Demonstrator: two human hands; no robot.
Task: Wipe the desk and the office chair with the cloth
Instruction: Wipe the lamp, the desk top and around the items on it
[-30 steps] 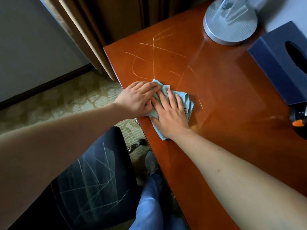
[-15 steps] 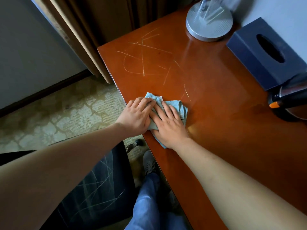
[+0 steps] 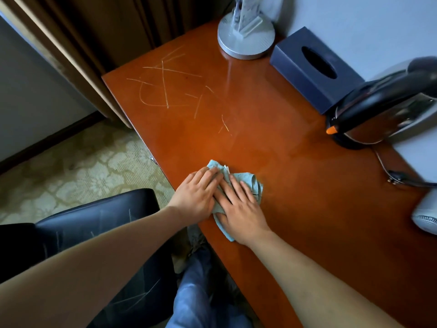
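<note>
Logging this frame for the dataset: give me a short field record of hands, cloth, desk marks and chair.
left hand: flat on cloth
right hand: flat on cloth, fingers straight
cloth: light blue, bunched, near the desk's front edge
desk: pale scribble marks at far left corner, unwiped
chair: black, pale marks on seat
also on desk: lamp base, tissue box, kettle

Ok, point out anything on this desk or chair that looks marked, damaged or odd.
Pale scribbled lines cross the desk at its far left corner, well beyond the cloth under both hands. Fainter streaks mark the black chair seat. Whether they are scratches or residue cannot be told.
</note>
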